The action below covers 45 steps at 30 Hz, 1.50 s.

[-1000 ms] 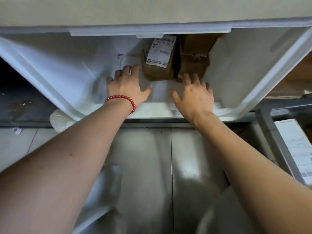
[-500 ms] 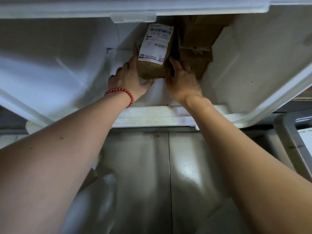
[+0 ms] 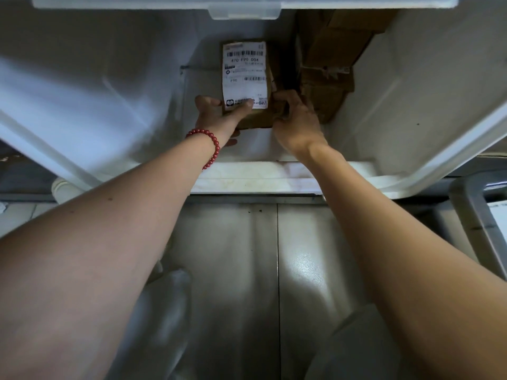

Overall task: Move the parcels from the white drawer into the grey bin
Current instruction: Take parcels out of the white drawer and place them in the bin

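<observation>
I see left hand (image 3: 219,116) + right hand (image 3: 295,122) gripping brown labelled cardboard parcel (image 3: 248,83) | second brown box (image 3: 329,75) just right of fingers | white plastic drawer (image 3: 109,100)

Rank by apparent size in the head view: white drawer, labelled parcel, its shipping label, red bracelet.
1. white drawer
2. labelled parcel
3. shipping label, barely smaller than the parcel face it covers
4. red bracelet, clearly smallest

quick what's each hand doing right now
Left hand: grips the labelled parcel at its left edge, thumb across the label.
Right hand: fingers curled on the same parcel's right edge.
</observation>
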Motion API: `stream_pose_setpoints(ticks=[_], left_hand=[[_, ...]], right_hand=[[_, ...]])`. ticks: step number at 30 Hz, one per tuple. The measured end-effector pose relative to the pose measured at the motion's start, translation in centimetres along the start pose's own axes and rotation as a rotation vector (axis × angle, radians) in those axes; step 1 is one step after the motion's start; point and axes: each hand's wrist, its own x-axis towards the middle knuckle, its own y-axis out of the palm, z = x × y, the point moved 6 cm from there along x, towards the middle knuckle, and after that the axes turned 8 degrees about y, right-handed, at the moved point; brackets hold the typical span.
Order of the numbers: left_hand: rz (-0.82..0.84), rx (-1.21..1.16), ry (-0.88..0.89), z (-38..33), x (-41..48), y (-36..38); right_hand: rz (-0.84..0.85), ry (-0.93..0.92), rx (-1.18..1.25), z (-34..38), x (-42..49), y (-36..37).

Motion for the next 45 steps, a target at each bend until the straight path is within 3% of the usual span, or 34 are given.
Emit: stream_pose_setpoints(ticks=[12,20,26,31,38,45], left_hand=[[0.036,-0.378,-0.111,-2.0,-6.4,-2.1],[0.094,-0.235,-0.108,-4.7,-15.1,-6.7],[0.139,-0.309,-0.166,-6.8,-23.1,-10.4],[0.121,-0.347,-0.114,-6.7,-28.9,-11.0],[0.017,-0.470,-0.017,-6.5,-31.7,-9.7],[-0.117,-0.438,-0.016,-5.9,-32.3,-9.9]], right_hand=[[0.028,0.059,0.006,1.8,-2.4,-2.0],[0.121,-0.005,-0.217,2.9,-7.8,-3.2],[0.120,-0.201,-0.027,4.6,-15.5,-4.8],[0.033,-0.302,0.335,1.6,-24.0,-6.1],[-0.037,-0.256,0.560,-0.2,-26.8,-9.1],[-0.001,-0.224,0.473,-2.0,-28.1,-8.9]])
